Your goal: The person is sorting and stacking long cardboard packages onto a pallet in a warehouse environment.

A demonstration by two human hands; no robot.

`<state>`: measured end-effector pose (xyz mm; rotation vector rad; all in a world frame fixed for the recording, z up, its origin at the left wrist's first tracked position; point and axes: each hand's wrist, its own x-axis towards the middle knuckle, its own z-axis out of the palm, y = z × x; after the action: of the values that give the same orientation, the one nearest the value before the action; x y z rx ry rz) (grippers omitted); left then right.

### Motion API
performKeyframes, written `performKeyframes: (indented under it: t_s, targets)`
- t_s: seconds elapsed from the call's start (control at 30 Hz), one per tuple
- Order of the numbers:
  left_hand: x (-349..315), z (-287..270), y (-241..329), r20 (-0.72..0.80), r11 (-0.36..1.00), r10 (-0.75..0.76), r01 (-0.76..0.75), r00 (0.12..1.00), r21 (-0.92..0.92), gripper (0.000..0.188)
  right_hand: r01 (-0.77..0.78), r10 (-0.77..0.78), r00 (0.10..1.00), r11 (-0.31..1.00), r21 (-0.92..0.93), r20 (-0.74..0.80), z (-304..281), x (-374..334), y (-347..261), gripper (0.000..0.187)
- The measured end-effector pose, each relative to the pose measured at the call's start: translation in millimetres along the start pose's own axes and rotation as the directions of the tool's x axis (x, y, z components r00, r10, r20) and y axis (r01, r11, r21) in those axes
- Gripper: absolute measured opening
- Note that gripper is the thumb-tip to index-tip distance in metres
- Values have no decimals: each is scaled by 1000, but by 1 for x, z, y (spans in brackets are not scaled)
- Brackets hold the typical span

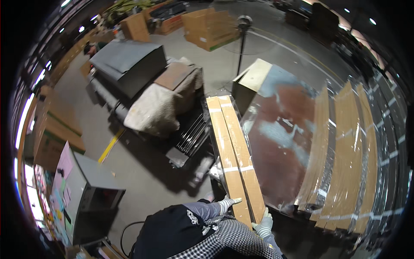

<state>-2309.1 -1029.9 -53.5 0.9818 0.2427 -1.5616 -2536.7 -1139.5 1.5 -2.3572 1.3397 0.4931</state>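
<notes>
A long, narrow bundle of cardboard strips (233,146) in clear plastic stretches away from my body, two strips side by side with white bands across. Its left side lies near a roller stand, its right side along a worn tabletop. My left hand (227,205), in a striped knit glove, grips the left edge near the close end, thumb on top. At the near right corner, my right hand (264,225), gloved alike, is closed around the edge. The fingers of both hands are partly hidden under the bundle.
Right of the bundle is a red-brown and grey worktable (286,142) with more plastic-wrapped cardboard bundles (343,159) stacked along it. Metal rollers (192,134) and a cloth-draped machine (153,108) stand left. A grey cabinet (97,168), stand fan (242,43), cartons (211,28) and a person (91,48) are farther off.
</notes>
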Motion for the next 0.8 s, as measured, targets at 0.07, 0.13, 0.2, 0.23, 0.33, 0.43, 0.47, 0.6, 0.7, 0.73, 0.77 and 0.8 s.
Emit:
performKeyframes:
  t_s: [0.07,0.13,0.2,0.23,0.33,0.43,0.47,0.6,0.7,0.73,0.77,0.8]
  targets:
    - [-29,2,19,0,997,-67,67,998,-45,76,76,-76,997,997,-34,19,-16,7,-11,125]
    - [-46,9,38,-138,997,-31,20,990,-78,81,183,-182,983,980,-78,21,-34,22,-26,123]
    - [-30,-16,39,-424,992,13,42,906,120,98,268,-268,963,954,-137,18,-62,44,-59,119]
    - [-11,-32,38,-433,994,25,24,901,107,98,304,-305,952,937,-171,20,-79,56,-79,118]
    - [42,-81,54,-585,836,414,-546,698,-59,105,397,-420,905,889,-227,-63,-121,75,-160,110]
    - [11,-41,116,-567,696,424,-655,706,-295,105,432,-471,875,864,-258,-110,-145,89,-208,109]
    - [55,-91,106,-607,636,448,-711,657,-300,107,464,-511,851,840,-281,-122,-141,88,-225,108]
    - [-5,-30,156,-588,729,346,-604,731,-322,113,309,-361,926,892,-329,-109,-149,96,-232,108]
    - [-24,-22,170,-533,718,289,-549,795,-428,112,331,-398,905,880,-340,-149,-148,99,-235,109]
    - [-6,-37,165,-509,706,335,-569,793,-421,112,334,-393,911,881,-335,-128,-152,99,-241,109]
    - [-1,-42,169,-480,700,378,-584,792,-412,112,329,-391,911,882,-338,-134,-155,102,-245,109]
    - [5,-46,171,-494,722,370,-578,787,-380,112,322,-386,911,884,-340,-141,-157,103,-249,109]
